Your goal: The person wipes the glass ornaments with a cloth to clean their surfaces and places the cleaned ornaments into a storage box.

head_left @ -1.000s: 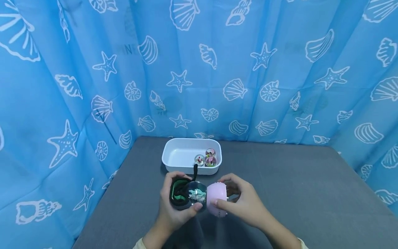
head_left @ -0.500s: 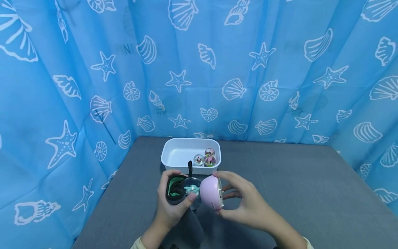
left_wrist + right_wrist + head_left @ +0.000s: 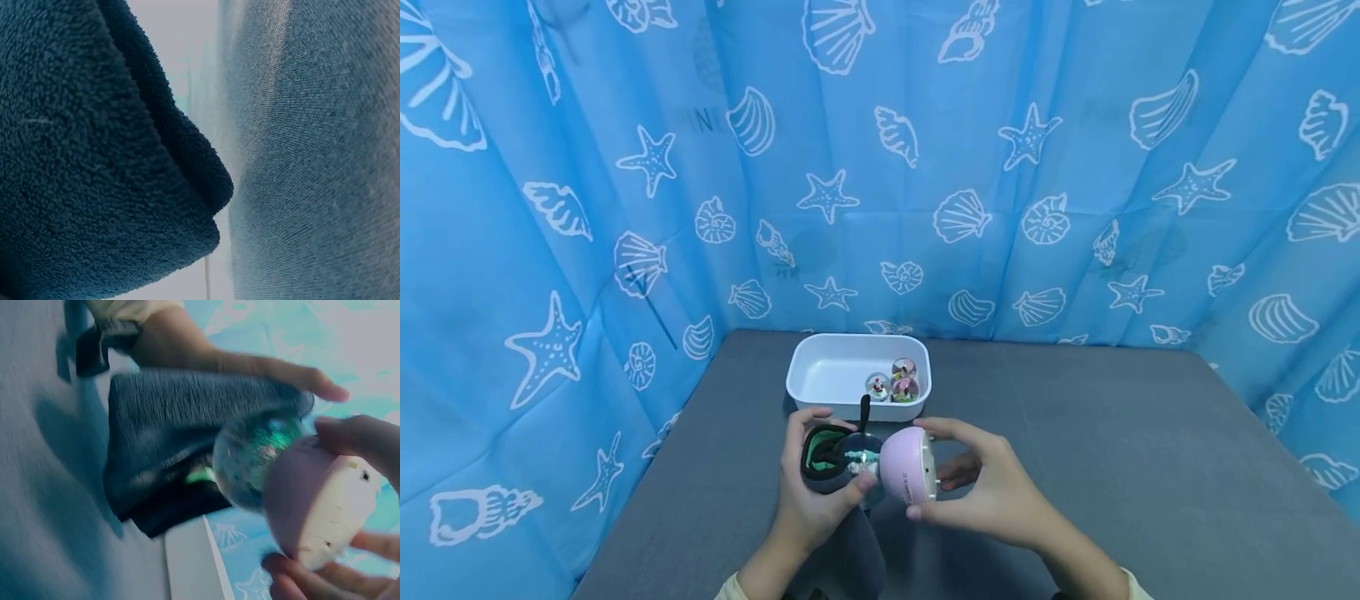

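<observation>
A snow globe with a clear dome [image 3: 859, 450], pale green figures inside and a round pink base [image 3: 901, 467] lies on its side between my hands. My right hand [image 3: 992, 487] holds the base between thumb and fingers, its pale underside facing right. Around the dome's left side, my left hand [image 3: 808, 508] grips a dark grey towel-like cloth [image 3: 863, 554], its thumb at the glass. Green and black show in the cloth's opening, and a black loop [image 3: 865, 412] sticks up there. In the right wrist view the dome [image 3: 240, 456] meets the cloth [image 3: 187, 403].
Behind the hands, a white tray [image 3: 827, 409] stands on the grey tabletop [image 3: 1112, 442]. Several small globes [image 3: 877, 386] are gathered in its right end. A blue shell-print curtain [image 3: 962, 167] hangs along the back and sides.
The snow globe has rolled in the right hand's hold, so the base's underside shows more. Both hands have shifted slightly left. The left hand has kept its hold on the cloth.
</observation>
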Motion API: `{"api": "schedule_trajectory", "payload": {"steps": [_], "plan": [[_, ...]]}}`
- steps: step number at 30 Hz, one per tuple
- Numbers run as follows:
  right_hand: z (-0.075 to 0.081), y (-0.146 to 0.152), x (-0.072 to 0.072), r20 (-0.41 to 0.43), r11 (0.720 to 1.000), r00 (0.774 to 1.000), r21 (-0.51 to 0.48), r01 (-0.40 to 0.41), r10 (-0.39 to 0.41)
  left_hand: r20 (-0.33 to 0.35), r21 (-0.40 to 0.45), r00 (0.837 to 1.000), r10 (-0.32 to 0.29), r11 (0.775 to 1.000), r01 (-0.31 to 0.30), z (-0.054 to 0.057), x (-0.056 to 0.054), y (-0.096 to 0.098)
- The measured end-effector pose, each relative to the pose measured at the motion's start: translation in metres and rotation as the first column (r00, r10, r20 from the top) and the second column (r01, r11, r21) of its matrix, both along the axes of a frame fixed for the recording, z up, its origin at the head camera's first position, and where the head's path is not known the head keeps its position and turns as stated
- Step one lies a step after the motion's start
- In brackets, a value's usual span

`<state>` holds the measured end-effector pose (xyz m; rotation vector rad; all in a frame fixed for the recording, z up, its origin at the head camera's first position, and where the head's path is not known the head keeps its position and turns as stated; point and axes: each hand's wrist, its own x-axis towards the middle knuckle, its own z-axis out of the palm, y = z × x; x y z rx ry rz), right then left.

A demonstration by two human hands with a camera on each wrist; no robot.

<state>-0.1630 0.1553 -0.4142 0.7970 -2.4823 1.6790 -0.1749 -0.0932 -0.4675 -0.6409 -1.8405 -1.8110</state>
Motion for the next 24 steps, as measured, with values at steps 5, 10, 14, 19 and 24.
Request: {"api": "schedule_trajectory", "payload": {"steps": [5, 10, 14, 19, 24], "plan": [[0.0016, -0.0048, 0.0023, 0.058, 0.997, 0.996, 0.016, 0.073, -0.073, -0.067, 0.018, 0.998, -0.016, 1.0, 0.017, -0.0007, 0.0003, 0.0], [0.0056, -0.0074, 0.0038, 0.17, 0.995, 0.98, 0.034, 0.096, -0.101, -0.142, 0.037, 0.99, -0.019, 0.999, 0.024, 0.0015, 0.0, -0.0013], [0.0077, -0.0086, 0.0026, 0.265, 0.998, 0.962, 0.001, 0.069, -0.067, -0.175, 0.05, 0.984, -0.03, 0.998, 0.039, 0.002, -0.001, -0.0029], [0.0057, -0.0093, -0.0001, 0.312, 0.997, 0.948, -0.017, 0.079, -0.07, -0.168, 0.078, 0.985, -0.036, 0.996, 0.05, 0.0007, -0.0002, -0.0029], [0.0009, -0.0098, -0.003, 0.333, 0.995, 0.941, -0.053, 0.08, -0.058, -0.14, 0.231, 0.981, -0.136, 0.959, 0.165, 0.0025, 0.0007, -0.0017]]}}
